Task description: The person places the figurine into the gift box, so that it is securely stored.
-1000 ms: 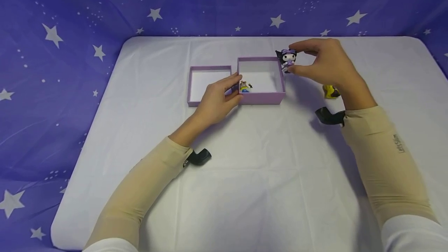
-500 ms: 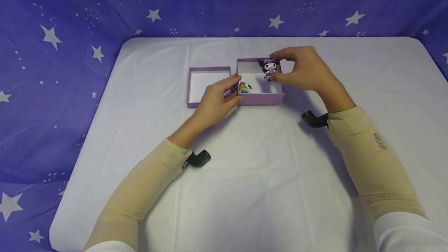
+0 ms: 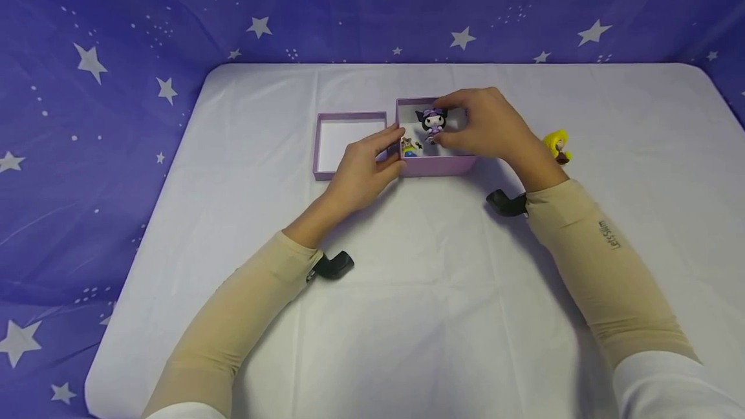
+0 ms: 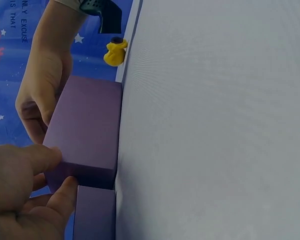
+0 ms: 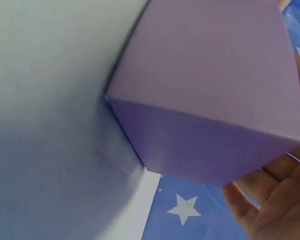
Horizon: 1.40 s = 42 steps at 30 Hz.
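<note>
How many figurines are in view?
3: a black-purple figurine held by the right hand; a multicolored figurine inside the purple box; a yellow figurine on the table right of the box. The box wall may hide more.

Three figurines (image 3: 434, 123) (image 3: 409, 147) (image 3: 557, 146), two purple boxes (image 3: 439, 167) (image 3: 349, 142) and two hands (image 3: 363, 170) (image 3: 489, 123) are visible.

Upright figurine (image 3: 433, 123) within purple box (image 3: 436, 167)

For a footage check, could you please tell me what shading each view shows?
Head: soft shadow on the white fabric tablecloth beside the right beige fabric sleeve; left wrist: darker end on the rectangular purple box; right wrist: its lower face shaded.
</note>
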### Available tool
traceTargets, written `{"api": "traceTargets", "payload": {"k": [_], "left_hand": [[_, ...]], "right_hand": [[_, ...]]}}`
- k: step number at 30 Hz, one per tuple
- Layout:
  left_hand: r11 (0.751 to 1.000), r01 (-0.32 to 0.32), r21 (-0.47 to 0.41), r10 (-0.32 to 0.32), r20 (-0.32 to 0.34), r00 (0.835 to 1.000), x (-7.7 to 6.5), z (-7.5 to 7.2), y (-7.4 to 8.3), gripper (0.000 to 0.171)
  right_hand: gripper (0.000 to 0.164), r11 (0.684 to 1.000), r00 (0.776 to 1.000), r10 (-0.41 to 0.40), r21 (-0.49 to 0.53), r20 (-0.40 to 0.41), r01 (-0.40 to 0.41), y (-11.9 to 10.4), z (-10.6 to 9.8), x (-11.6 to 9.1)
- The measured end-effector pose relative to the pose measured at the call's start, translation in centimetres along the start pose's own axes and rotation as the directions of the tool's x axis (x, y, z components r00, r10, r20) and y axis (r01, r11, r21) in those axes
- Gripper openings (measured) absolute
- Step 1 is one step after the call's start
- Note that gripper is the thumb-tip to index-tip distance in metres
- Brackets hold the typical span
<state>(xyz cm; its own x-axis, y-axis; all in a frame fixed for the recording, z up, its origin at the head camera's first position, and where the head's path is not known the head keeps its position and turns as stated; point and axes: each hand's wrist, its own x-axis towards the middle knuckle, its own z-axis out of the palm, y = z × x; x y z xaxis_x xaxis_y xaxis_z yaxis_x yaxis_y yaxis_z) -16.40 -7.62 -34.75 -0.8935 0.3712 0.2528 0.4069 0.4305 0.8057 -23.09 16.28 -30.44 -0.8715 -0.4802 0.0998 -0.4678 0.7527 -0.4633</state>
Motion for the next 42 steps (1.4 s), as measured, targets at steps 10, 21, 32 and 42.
{"api": "traceTargets", "payload": {"k": [10, 21, 32, 42], "left_hand": [[0.999, -0.011, 0.034, 0.01, 0.002, 1.0, 0.0, 0.1, -0.1, 0.051], [0.999, -0.004, 0.037, 0.003, 0.006, 1.0, 0.0, 0.2, 0.2, 0.052], [1.0, -0.002, 0.031, 0.002, 0.003, 1.0, 0.0, 0.1, 0.3, 0.052], [1.0, -0.001, 0.03, 0.0, 0.001, 1.0, -0.1, 0.1, 0.0, 0.053]], "right_hand": [[0.053, 0.997, 0.999, -0.025, -0.074, 0.043, 0.028, -0.7, 0.9, 0.3], [0.05, 0.99, 0.995, -0.035, -0.13, 0.098, 0.047, -0.8, 1.1, 0.6], [0.045, 0.987, 0.989, -0.031, -0.15, 0.141, 0.053, -1.1, 1.4, 1.2], [0.046, 0.994, 0.994, -0.028, -0.103, 0.101, 0.038, -0.8, 0.7, 0.6]]}}
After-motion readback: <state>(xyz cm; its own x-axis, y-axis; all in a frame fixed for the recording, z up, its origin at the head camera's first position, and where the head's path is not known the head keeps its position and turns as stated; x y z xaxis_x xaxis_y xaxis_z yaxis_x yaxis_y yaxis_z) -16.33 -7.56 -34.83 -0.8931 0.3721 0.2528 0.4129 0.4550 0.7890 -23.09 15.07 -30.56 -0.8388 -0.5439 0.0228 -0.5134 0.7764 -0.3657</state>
